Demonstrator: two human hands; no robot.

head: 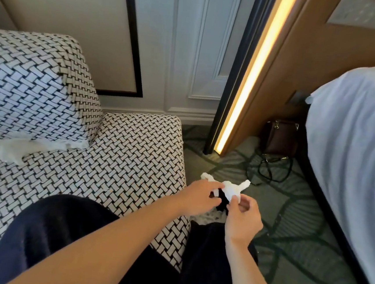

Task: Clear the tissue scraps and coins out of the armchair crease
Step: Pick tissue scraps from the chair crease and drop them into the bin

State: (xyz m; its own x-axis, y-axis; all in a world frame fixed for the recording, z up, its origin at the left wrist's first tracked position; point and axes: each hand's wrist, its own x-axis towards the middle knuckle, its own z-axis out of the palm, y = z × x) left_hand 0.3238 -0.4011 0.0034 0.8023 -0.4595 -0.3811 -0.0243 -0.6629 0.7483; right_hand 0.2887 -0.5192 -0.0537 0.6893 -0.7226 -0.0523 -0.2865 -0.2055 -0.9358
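Tissue scrap (232,189), white and twisted, held between both hands just off the front right corner of the armchair (123,158), above the patterned carpet (299,232). The right hand (244,218) pinches the lower edge of the scrap between thumb and forefinger. The left hand (199,195) has its fingers closed over the scrap's left part, and one twisted end pokes out beyond the knuckles. The scrap therefore lies inside both grips, bridging the small gap between the hands.

A dark shape sits directly beneath the hands; what it is cannot be told.

Step in hand, as judged: one piece is out of the chair and is being gathered or balled up for disposal. More work remains, since a larger mass of crumpled tissue (16,150) lies along the crease (91,143) where the back cushion meets the seat, well apart from the hands. No coins are visible; any present would be hidden in the fold.

The next move calls for freeing one hand, reaching back across the seat to the crease, and probing the fold with the fingertips for coins.
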